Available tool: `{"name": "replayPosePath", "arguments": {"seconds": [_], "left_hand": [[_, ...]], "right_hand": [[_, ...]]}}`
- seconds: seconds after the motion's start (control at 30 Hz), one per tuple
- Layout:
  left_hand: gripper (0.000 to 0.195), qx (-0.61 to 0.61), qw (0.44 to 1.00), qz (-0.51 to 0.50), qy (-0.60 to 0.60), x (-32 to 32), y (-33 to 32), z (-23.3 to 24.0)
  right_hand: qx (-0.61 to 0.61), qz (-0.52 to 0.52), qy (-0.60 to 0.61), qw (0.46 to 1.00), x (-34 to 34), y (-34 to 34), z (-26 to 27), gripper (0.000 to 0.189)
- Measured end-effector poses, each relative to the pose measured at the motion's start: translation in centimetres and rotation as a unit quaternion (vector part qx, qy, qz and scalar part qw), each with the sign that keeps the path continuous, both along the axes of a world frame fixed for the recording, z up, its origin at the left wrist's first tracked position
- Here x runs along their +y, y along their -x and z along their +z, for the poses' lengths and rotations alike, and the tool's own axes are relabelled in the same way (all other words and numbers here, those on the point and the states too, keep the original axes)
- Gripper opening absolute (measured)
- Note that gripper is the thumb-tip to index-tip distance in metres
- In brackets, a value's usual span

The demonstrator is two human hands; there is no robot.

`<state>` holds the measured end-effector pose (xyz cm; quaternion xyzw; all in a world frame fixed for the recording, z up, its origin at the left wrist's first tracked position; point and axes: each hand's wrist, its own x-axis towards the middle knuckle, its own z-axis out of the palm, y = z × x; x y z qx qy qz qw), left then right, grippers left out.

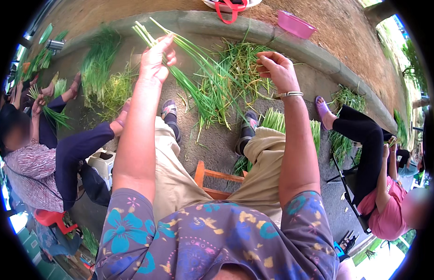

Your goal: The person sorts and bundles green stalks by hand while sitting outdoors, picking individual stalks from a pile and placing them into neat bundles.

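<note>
My left hand point(157, 58) is raised at the upper left, closed round a small bunch of chives point(194, 89). The pale stem ends stick up past the fingers, and the green leaves trail down to the right. One strand fans out apart from the rest. Level with it on the right, my right hand point(277, 68) has its thumb and fingertips drawn together; I see nothing between them. Below and between both hands lies a loose heap of green and yellowed leaves point(238, 66). Trimmed chives point(273, 119) lie in a neat bundle beside my right knee.
A concrete kerb point(224, 26) curves across the far side, with a pink basin point(296, 24) beyond it. More chives point(100, 66) lie at the left. Seated people point(38, 171) work at either side. A wooden stool point(217, 175) shows between my legs.
</note>
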<state>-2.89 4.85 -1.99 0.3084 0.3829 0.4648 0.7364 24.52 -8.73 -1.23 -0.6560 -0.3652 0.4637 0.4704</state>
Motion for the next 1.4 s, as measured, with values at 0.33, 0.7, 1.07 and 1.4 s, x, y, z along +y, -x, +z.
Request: {"name": "replayPosePath", "arguments": {"seconds": [0.33,0.7,1.07,1.4], "left_hand": [[0.008,-0.063,0.997,0.044,-0.006,1.9,2.8,0.2],[0.01,-0.075,0.995,0.065,-0.007,1.4,2.5,0.8],[0.01,-0.082,0.994,0.067,-0.016,1.3,2.6,0.8],[0.015,-0.174,0.984,0.031,-0.021,0.8,1.8,1.0]], "right_hand": [[0.001,0.239,0.084,0.967,-4.0,-3.0,0.3,0.038],[-0.1,0.227,0.168,0.954,-3.2,-1.8,1.2,0.017],[-0.112,0.244,0.143,0.953,-3.1,-1.4,0.9,0.017],[-0.058,0.146,0.168,0.973,-2.8,-3.2,0.0,0.016]]}}
